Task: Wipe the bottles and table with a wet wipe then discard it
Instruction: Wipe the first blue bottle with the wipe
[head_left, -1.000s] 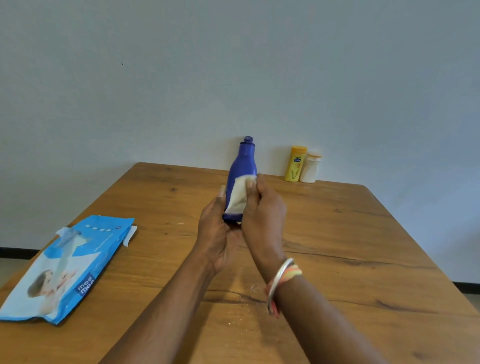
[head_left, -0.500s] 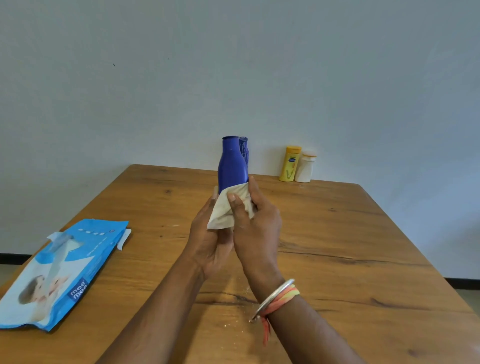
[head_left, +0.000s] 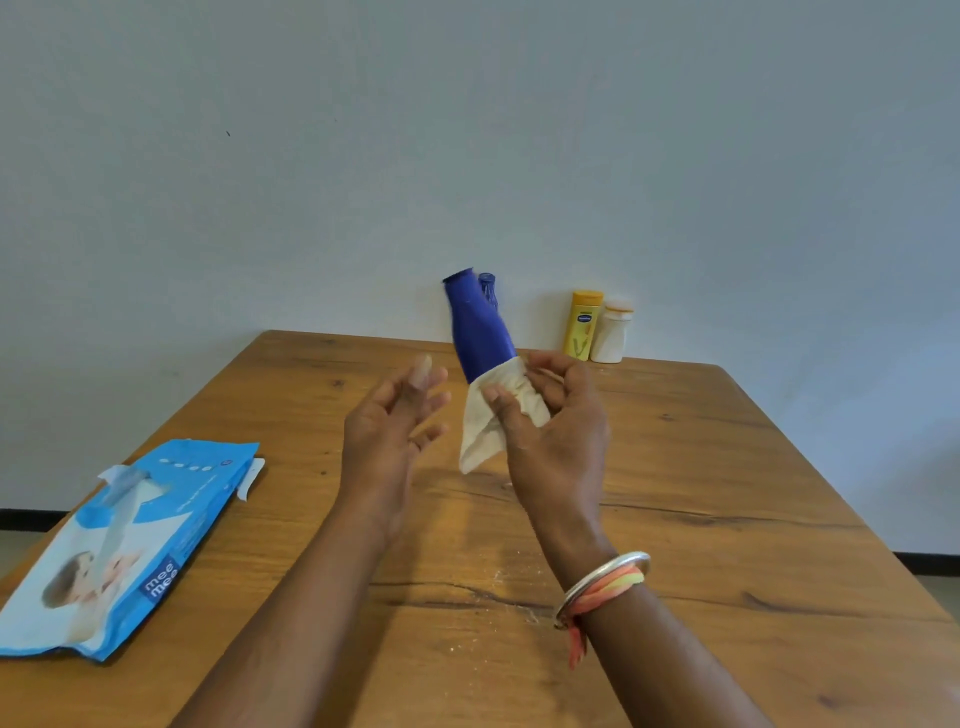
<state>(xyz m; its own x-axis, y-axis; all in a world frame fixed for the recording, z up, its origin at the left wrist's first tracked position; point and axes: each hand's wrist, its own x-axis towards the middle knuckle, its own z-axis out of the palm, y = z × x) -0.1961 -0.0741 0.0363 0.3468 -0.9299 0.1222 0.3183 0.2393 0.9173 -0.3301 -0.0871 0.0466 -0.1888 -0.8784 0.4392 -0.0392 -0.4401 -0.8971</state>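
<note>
Only the one head view here, looking down over a brown wooden table with dark grain lines.

The right hand is up above the middle of the table, holding a dark blue plastic bottle. The fingers and thumb are curled round the bottle's lower end through a crumpled off-white wet wipe, so it's a firm wrapped grip. The bottle sticks up and tilts a bit to the left, with what looks like its flat end on top. A loose corner of the wipe hangs down below the hand, clear of the table top. A small dark blue cap-like thing pokes out right behind the bottle, and I honestly can't tell what it belongs to.

The left hand is also above the table's middle, not touching the bottle or wipe. Its palm faces inward, the fingers are loose and spread, and it's holding nothing.

A yellow plastic bottle and a squat white bottle stand side by side at the table's far edge against the wall. A light blue soft pack of baby wipes lies flat at the table's left edge. There's a silver bangle with orange thread on the right wrist. Some pale specks sit on the table toward its near side.
</note>
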